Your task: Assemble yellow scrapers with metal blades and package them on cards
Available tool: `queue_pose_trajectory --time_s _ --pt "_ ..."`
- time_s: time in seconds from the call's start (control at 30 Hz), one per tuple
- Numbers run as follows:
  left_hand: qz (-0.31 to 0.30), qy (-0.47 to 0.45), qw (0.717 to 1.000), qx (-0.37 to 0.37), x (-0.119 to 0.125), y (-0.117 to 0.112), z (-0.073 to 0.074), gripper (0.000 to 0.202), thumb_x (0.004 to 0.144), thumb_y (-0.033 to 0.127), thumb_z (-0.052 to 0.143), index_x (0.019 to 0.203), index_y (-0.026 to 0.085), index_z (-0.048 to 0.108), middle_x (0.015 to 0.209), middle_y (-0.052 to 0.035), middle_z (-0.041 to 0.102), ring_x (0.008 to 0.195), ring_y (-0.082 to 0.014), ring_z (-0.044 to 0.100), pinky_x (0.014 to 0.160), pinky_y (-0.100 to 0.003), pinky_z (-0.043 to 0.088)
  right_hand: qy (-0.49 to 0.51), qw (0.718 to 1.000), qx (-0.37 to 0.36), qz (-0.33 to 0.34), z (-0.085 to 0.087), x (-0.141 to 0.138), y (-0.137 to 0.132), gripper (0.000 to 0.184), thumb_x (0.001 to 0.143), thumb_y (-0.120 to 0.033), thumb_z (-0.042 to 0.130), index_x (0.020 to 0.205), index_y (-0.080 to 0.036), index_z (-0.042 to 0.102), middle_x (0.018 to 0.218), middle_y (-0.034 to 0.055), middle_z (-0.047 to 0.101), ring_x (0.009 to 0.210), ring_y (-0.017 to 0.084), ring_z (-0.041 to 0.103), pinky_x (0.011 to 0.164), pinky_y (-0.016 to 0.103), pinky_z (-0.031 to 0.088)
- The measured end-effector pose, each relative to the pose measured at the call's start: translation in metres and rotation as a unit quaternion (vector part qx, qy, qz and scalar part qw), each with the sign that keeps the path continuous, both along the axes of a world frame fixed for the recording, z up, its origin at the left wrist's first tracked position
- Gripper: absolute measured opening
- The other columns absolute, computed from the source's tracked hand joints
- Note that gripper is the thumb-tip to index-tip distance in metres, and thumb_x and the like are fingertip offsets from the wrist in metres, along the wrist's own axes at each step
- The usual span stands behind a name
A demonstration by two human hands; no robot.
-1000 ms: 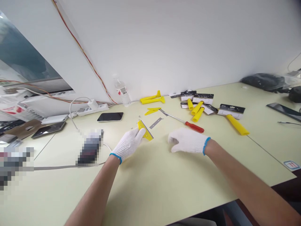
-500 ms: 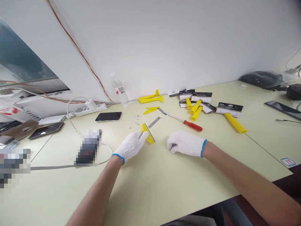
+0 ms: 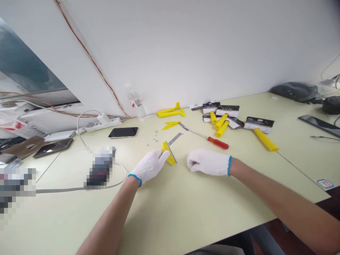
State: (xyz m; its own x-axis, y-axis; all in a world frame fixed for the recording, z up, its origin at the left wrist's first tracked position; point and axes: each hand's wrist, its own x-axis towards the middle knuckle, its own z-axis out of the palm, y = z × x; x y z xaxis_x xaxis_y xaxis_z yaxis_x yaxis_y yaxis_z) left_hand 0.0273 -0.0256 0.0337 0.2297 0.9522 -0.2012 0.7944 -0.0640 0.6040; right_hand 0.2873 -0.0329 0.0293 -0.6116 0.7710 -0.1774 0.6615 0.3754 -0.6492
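**Gloved hands holding a yellow scraper head at a cluttered work table**

A person wearing white knit gloves is working at a pale table [image 3: 186,212], seen from a head camera looking down. The left hand [image 3: 150,165] is gripping a yellow scraper head [image 3: 169,153] between thumb and fingers. It is holding the piece just above the tabletop near the middle of the view, with the thin metal-edged side tilting up and to the right. The right hand [image 3: 208,162] is resting on the table near it, curled into a loose fist. Whether anything small is tucked inside that glove cannot be seen. The two hands are close but not touching.

Just beyond the scraper head, a loose metal blade strip [image 3: 175,138] is lying flat, and a few tiny screws [image 3: 155,136] are scattered to its left. A red-handled screwdriver [image 3: 217,142] is lying behind the right hand. Farther back, yellow handles [image 3: 222,122] and carded packages are lying in a loose pile, and a dark phone [image 3: 123,132] is sitting off to the left.

Doing this step well is probably a matter of steadiness. The left hand is likely safest pinching the plastic body rather than the sharp edge, with the wrist bracing on the table to stop any wobble. The thick gloves are dulling touch, so the tiny screws are calling for slow, careful fingertip work. The blade edge is best pointing away from the other hand.
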Motion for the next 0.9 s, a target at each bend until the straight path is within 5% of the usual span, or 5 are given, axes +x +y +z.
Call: queue_pose_trajectory --time_s 0.17,0.5,0.67,0.9 --pt "-0.038 0.019 0.999 -0.007 0.001 0.001 -0.009 0.040 0.101 0.052 0.037 0.074 0.022 0.040 0.066 0.0010 0.046 0.058 -0.0140 0.037 0.056 -0.029 0.028 0.113 0.978 0.038 -0.170 0.013 -0.032 0.013 0.014 0.091 -0.030 0.062 0.082 -0.021 0.067 0.088 0.0006 0.072 0.079 0.016 0.062 0.072 0.030 0.044" --pt "-0.002 0.071 0.997 0.017 0.012 0.002 -0.015 0.046 0.103 0.057 0.031 0.078 0.023 0.050 0.070 -0.0021 0.060 0.059 -0.0173 0.044 0.060 -0.030 0.033 0.111 0.965 0.139 -0.194 -0.009 -0.079 0.033 0.018 0.089 -0.022 0.062 0.072 -0.019 0.065 0.075 -0.0004 0.068 0.071 0.014 0.056 0.066 0.029 0.036" --pt "-0.004 0.083 0.996 0.030 0.011 0.003 -0.020 0.044 0.103 0.056 0.030 0.080 0.024 0.049 0.073 -0.0027 0.062 0.062 -0.0193 0.049 0.059 -0.030 0.032 0.138 0.951 0.121 -0.248 -0.007 -0.081 0.032 0.005 0.082 -0.022 0.071 0.079 -0.019 0.067 0.085 0.0015 0.072 0.077 0.014 0.062 0.071 0.028 0.043" --pt "0.000 0.090 0.995 0.031 0.012 0.001 -0.015 0.044 0.104 0.055 0.029 0.081 0.024 0.050 0.074 -0.0039 0.064 0.062 -0.0194 0.052 0.060 -0.029 0.034 0.203 0.933 0.076 -0.286 -0.008 -0.082 0.028 0.021 0.082 -0.027 0.073 0.101 -0.019 0.066 0.106 0.0065 0.075 0.089 0.018 0.069 0.082 0.032 0.052"
